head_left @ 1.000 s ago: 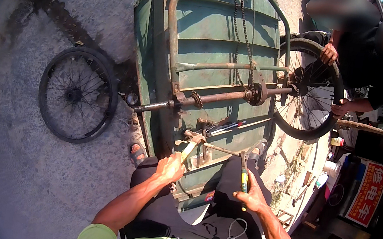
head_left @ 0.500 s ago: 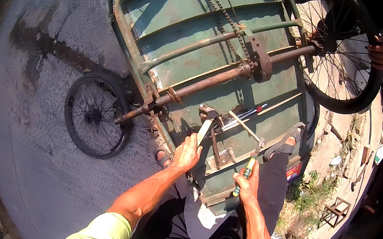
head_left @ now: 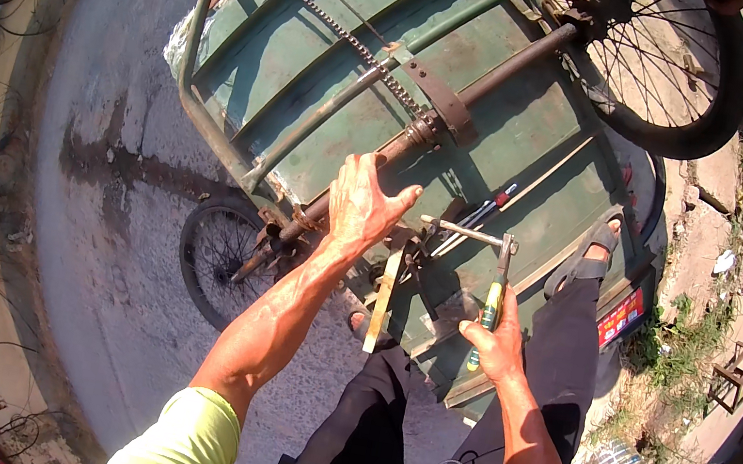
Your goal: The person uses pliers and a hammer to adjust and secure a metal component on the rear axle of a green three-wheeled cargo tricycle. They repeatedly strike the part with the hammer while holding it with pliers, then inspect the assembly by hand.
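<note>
My left hand (head_left: 362, 203) is open over the rusty axle (head_left: 507, 68) of an overturned green cart (head_left: 502, 156), thumb spread; I cannot tell if it presses on the metal. Below it a pale flat handle (head_left: 383, 303) sticks out toward me, its far end among dark metal parts. My right hand (head_left: 499, 340) is closed on the yellow-green handle of a hammer (head_left: 494, 297), whose long thin head points left above the cart floor. Thin rods (head_left: 476, 225) lie on the cart near the hammer head. A drive chain (head_left: 328, 20) runs to the axle.
A spoked wheel (head_left: 725, 104) stands at the upper right, with another person's hand (head_left: 721, 4) on its tyre. A second wheel (head_left: 215, 255) is at the axle's left end. My sandalled foot (head_left: 597, 245) rests on the cart. A small metal frame (head_left: 736, 375) lies at right.
My left hand has let go of the pale handle and moved up to the axle. The hammer has shifted slightly upward in my right hand. The whole view has swung left.
</note>
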### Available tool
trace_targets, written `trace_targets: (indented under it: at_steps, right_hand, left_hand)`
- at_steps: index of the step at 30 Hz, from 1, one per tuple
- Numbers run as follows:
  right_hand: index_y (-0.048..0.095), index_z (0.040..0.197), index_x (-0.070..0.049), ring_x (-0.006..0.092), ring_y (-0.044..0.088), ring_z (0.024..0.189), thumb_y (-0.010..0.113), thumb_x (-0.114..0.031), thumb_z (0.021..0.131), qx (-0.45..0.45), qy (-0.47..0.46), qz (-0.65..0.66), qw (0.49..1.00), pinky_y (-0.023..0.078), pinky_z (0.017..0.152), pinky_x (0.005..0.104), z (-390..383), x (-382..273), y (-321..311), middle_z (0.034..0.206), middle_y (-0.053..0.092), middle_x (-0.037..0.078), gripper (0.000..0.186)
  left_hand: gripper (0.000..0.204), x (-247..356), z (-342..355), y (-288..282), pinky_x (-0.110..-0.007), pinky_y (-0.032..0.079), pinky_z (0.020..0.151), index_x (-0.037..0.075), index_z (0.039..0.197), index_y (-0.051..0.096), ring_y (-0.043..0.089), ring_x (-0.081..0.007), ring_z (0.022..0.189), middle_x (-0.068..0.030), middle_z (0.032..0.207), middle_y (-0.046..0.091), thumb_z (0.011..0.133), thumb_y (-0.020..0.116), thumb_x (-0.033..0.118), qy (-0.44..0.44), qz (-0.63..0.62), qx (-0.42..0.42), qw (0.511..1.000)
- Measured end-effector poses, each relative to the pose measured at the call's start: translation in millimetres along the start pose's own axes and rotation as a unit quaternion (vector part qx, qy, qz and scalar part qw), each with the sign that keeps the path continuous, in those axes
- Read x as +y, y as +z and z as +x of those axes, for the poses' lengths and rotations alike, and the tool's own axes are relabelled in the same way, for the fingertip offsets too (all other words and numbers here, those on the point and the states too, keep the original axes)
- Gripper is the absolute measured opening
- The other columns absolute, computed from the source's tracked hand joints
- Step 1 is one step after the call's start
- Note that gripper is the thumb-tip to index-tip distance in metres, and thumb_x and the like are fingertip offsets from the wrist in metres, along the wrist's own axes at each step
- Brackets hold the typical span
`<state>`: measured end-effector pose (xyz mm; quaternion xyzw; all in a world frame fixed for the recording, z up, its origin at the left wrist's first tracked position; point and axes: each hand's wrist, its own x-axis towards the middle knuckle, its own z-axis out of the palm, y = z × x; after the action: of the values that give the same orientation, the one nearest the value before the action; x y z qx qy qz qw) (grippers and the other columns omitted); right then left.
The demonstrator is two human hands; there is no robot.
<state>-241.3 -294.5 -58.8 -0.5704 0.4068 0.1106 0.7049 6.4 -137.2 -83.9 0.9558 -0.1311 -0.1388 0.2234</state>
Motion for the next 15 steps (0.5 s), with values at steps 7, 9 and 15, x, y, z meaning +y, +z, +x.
trace_targets:
  at_steps: [7,9,15]
  right_hand:
    - [0.037,0.155,-0.002,0.012,0.057,0.094,0.078,-0.009,0.077,-0.017,-0.027,0.013,0.999,0.051,0.085,0.029,8,-9,-15,0.11,0.058,0.002,0.088]
    - [0.035,0.156,-0.002,0.0117,0.058,0.093,0.079,-0.009,0.077,-0.017,-0.007,0.014,1.0,0.051,0.084,0.0288,10,-9,-19,0.109,0.058,0.002,0.091]
    - [0.032,0.159,-0.003,0.0103,0.057,0.089,0.079,-0.009,0.077,-0.008,0.025,-0.037,0.999,0.051,0.079,0.028,16,-17,-26,0.107,0.058,0.001,0.094]
  left_hand:
    - [0.086,30,99,17,-0.051,0.05,0.1,-0.002,0.126,0.062,0.061,-0.0396,0.122,-0.0229,0.129,0.061,0.072,0.085,0.061,-0.005,0.122,-0.118,0.985]
    - [0.086,32,107,22,-0.051,0.05,0.1,-0.001,0.124,0.063,0.061,-0.039,0.123,-0.0224,0.129,0.062,0.071,0.085,0.062,-0.012,0.141,-0.151,0.978]
    - [0.072,32,119,22,-0.047,0.056,0.091,-0.002,0.111,0.071,0.072,-0.0378,0.107,-0.022,0.111,0.074,0.068,0.092,0.051,0.012,0.15,-0.184,0.971]
